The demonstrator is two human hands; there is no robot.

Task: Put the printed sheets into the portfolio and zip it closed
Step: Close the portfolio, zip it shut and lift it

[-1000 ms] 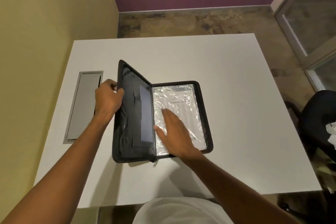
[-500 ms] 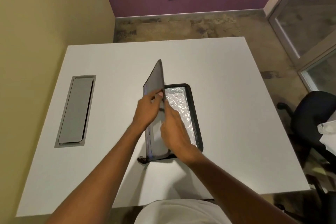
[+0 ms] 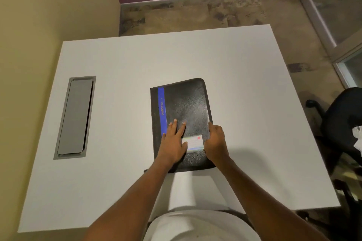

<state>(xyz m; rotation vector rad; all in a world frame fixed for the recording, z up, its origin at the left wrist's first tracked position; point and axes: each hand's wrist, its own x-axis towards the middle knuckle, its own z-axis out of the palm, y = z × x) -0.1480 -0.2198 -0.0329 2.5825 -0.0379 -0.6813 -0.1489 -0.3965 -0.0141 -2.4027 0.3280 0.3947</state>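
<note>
Flat left hand (image 3: pixel 172 143) presses closed portfolio (image 3: pixel 186 107); right hand (image 3: pixel 215 141) cups its edge, sheets hidden.

The portfolio (image 3: pixel 188 107) is black with a blue stripe (image 3: pixel 161 109); the counter (image 3: pixel 244 103) is white, its hatch (image 3: pixel 75 117) grey.

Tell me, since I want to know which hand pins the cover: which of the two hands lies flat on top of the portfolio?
The left hand, fingers spread flat on the portfolio cover beside the blue stripe. The right hand instead curls around its right edge.
</note>
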